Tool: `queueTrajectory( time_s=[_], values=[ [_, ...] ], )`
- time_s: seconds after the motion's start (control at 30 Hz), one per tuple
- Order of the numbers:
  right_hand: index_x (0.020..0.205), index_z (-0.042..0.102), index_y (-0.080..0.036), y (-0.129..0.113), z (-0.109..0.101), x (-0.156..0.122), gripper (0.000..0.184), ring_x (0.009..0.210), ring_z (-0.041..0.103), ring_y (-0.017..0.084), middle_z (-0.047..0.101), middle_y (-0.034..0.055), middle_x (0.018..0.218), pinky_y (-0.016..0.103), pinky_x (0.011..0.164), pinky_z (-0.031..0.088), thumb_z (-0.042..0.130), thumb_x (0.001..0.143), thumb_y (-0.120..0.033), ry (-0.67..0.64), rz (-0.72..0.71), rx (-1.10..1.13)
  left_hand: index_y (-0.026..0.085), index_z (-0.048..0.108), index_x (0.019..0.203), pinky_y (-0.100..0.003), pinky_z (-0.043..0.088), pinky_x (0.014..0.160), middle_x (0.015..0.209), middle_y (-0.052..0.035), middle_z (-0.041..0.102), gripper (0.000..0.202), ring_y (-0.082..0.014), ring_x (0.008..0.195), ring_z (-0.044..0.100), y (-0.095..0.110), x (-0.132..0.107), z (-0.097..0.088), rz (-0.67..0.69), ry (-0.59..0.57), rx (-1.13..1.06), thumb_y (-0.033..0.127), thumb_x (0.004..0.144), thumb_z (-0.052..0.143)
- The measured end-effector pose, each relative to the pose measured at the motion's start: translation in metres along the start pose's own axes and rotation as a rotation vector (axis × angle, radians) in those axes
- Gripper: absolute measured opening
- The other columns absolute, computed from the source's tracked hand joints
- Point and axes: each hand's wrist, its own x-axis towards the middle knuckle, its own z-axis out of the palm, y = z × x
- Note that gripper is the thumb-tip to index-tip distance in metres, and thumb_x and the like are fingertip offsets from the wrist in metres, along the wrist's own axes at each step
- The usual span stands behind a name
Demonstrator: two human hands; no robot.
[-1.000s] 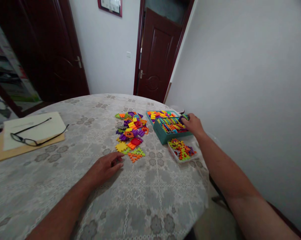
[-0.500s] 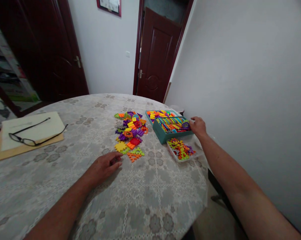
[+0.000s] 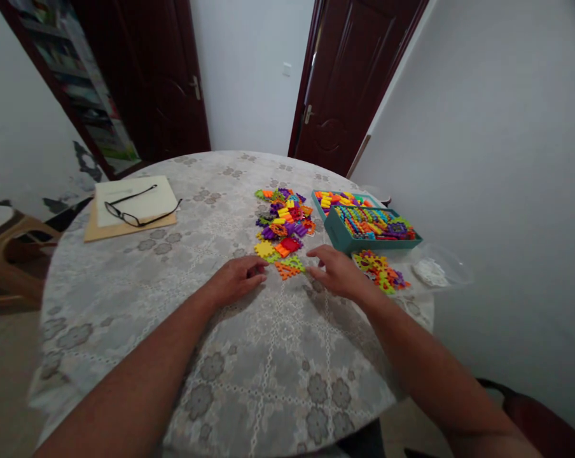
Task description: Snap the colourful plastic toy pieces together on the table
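A heap of colourful plastic toy building pieces [image 3: 287,213] lies on the cloth-covered table in front of me. At its near end are an orange triangle piece [image 3: 286,271], a green triangle piece [image 3: 295,261] and a yellow square piece [image 3: 265,249]. My left hand [image 3: 237,278] rests just left of these, its fingers loosely curved, thumb apart, nothing visible in it. On the other side my right hand [image 3: 338,271] hovers by the green triangle with thumb and forefinger spread. Whether its fingertips touch that piece I cannot tell.
Right of the heap sit a teal box [image 3: 345,236] of small colourful parts, its shallow lid [image 3: 320,205] holding more pieces, and a clear tub of flat pieces [image 3: 381,270]. A clear bag with white parts [image 3: 430,272] lies beyond. Eyeglasses [image 3: 131,219] rest on papers [image 3: 106,194] at left.
My right hand has moved left from the teal box to the near end of the heap. A flat green-and-purple piece now shows on the box. The view has shifted; my left hand stays beside the heap.
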Motion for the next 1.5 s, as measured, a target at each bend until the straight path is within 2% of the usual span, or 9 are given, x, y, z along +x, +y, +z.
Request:
queueTrajectory(
  time_s=[0.13, 0.3, 0.67, 0.8, 1.1, 1.23, 1.33, 1.4, 1.5],
  values=[
    [0.139, 0.063, -0.021, -0.009, 0.038, 0.017, 0.052, 0.118, 0.065, 0.032, 0.064, 0.0178, 0.135, 0.044, 0.099, 0.051, 0.075, 0.093, -0.044, -0.067, 0.056, -0.052, 0.018, 0.072, 0.12, -0.031, 0.05, 0.078, 0.102, -0.0084, 0.076, 0.035, -0.0187, 0.083, 0.066, 0.0, 0.0, 0.001, 0.012, 0.016, 0.016, 0.033, 0.091, 0.061],
    [0.132, 0.065, -0.021, -0.01, 0.058, 0.022, 0.051, 0.108, 0.065, 0.03, 0.064, 0.0149, 0.124, 0.043, 0.095, 0.051, 0.076, 0.092, -0.05, -0.079, 0.094, -0.008, 0.019, 0.072, 0.121, -0.03, 0.049, 0.077, 0.101, -0.0072, 0.076, 0.034, -0.018, 0.082, 0.065, -0.004, 0.0, 0.004, 0.022, 0.017, -0.006, 0.034, 0.092, 0.061],
    [0.103, 0.059, -0.022, -0.021, 0.06, 0.01, 0.014, 0.097, 0.058, 0.021, 0.061, 0.0043, 0.105, 0.031, 0.081, 0.043, 0.069, 0.095, -0.027, -0.087, -0.079, 0.081, 0.021, 0.072, 0.124, -0.032, 0.048, 0.078, 0.107, -0.008, 0.075, 0.037, -0.0201, 0.084, 0.064, -0.004, -0.002, 0.005, 0.063, 0.004, 0.052, 0.037, 0.092, 0.064],
    [0.097, 0.058, -0.021, -0.026, 0.068, 0.012, 0.007, 0.089, 0.057, 0.02, 0.062, 0.0036, 0.097, 0.03, 0.078, 0.041, 0.064, 0.097, -0.024, -0.042, -0.093, 0.099, 0.022, 0.071, 0.124, -0.03, 0.046, 0.076, 0.094, -0.0041, 0.072, 0.038, -0.0188, 0.082, 0.062, -0.001, -0.003, 0.006, 0.064, -0.028, 0.051, 0.04, 0.091, 0.068],
    [0.097, 0.062, -0.022, -0.036, 0.077, 0.012, 0.01, 0.08, 0.059, 0.018, 0.064, 0.0005, 0.088, 0.03, 0.076, 0.045, 0.063, 0.099, -0.032, 0.096, -0.021, 0.355, 0.02, 0.069, 0.09, -0.031, 0.043, 0.078, 0.089, -0.0051, 0.067, 0.025, -0.02, 0.084, 0.058, 0.003, 0.001, 0.008, 0.094, 0.062, 0.138, 0.04, 0.098, 0.056],
    [0.099, 0.066, -0.023, -0.037, 0.073, 0.012, 0.013, 0.107, 0.065, 0.022, 0.068, 0.0076, 0.116, 0.034, 0.092, 0.052, 0.066, 0.099, -0.036, 0.174, -0.061, 0.498, 0.021, 0.067, 0.092, -0.03, 0.041, 0.073, 0.084, -0.0037, 0.067, 0.021, -0.0188, 0.077, 0.056, 0.002, 0.001, 0.008, 0.029, 0.104, 0.103, 0.038, 0.097, 0.056],
    [0.1, 0.07, -0.023, -0.042, 0.072, 0.011, 0.013, 0.132, 0.059, 0.024, 0.057, 0.0108, 0.146, 0.041, 0.11, 0.047, 0.069, 0.098, -0.036, 0.138, -0.135, 0.5, 0.021, 0.068, 0.094, -0.03, 0.042, 0.074, 0.085, -0.0029, 0.069, 0.018, -0.0185, 0.078, 0.059, 0.002, 0.0, 0.008, 0.07, 0.066, 0.056, 0.036, 0.096, 0.057],
    [0.101, 0.071, -0.023, -0.046, 0.074, 0.011, 0.012, 0.131, 0.06, 0.024, 0.057, 0.0108, 0.146, 0.041, 0.111, 0.047, 0.07, 0.098, -0.034, 0.093, -0.172, 0.477, 0.021, 0.07, 0.097, -0.03, 0.044, 0.076, 0.088, -0.0026, 0.071, 0.018, -0.0182, 0.08, 0.061, 0.003, -0.001, 0.007, 0.11, 0.017, 0.007, 0.033, 0.096, 0.057],
    [0.098, 0.07, -0.023, -0.046, 0.074, 0.012, 0.009, 0.116, 0.065, 0.023, 0.069, 0.0097, 0.123, 0.038, 0.101, 0.052, 0.069, 0.099, -0.032, 0.063, -0.219, 0.445, 0.021, 0.072, 0.106, -0.031, 0.048, 0.08, 0.095, -0.0035, 0.074, 0.023, -0.0189, 0.085, 0.065, 0.004, -0.002, 0.005, 0.106, -0.02, -0.082, 0.036, 0.095, 0.057]
  ],
)
